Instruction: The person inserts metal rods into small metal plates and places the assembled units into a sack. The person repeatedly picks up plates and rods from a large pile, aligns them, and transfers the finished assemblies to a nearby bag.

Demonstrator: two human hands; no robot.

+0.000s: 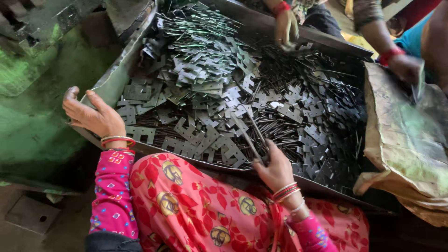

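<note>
A large shallow metal tray [109, 84] holds a heap of flat stamped metal hinge plates [210, 88] mixed with thin metal pins [298, 70]. My left hand [91, 114] rests on the tray's near left rim, fingers apart and holding nothing. At the near edge of the tray, my right hand [275, 168] grips a few long thin metal rods [249, 133] that slant up and to the left over the plates. Both wrists wear red and white bangles over pink patterned sleeves.
Two other people's hands work at the far side: one hand [285, 27] on the tray's back rim, another [405, 67] at a crumpled brown sack [406, 140] on the right. A green-stained floor [32, 107] lies to the left, with machinery at top left.
</note>
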